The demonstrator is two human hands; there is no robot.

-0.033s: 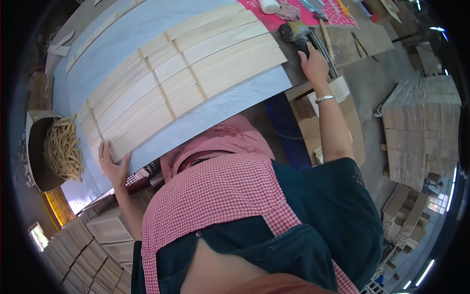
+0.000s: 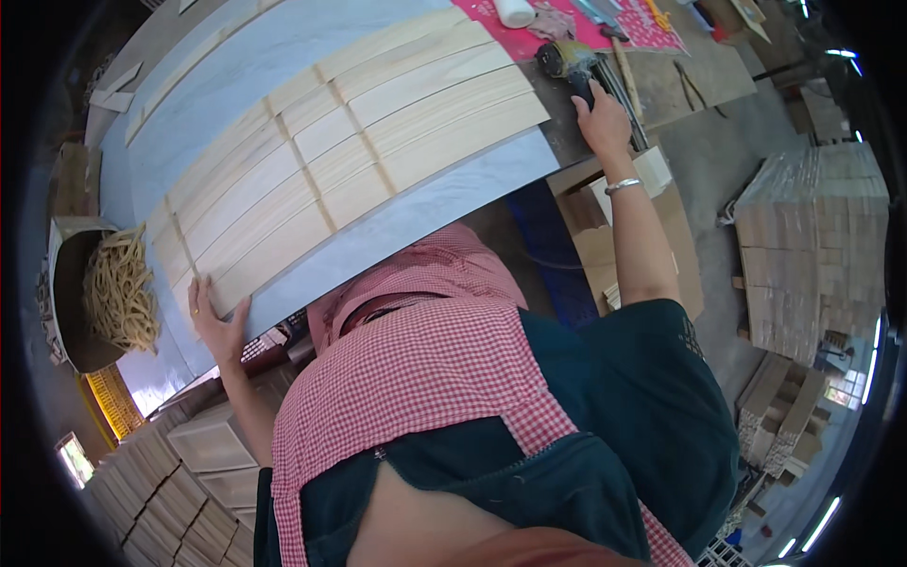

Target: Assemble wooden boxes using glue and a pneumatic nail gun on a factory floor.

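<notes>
Workbench: left hand fingers flat on slat panel edge; right hand fingers clamped on grinder

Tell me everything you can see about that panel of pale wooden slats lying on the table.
The panel of slats is made of long, pale, light-grained wooden strips laid side by side in rows, crossed by a few thin darker strips. It lies flat on a grey-blue table, running diagonally across it. The left hand rests at its near left corner, fingers touching the edge. The right hand lies just off the far right end, beside a power tool, and does not clearly touch the slats.
</notes>
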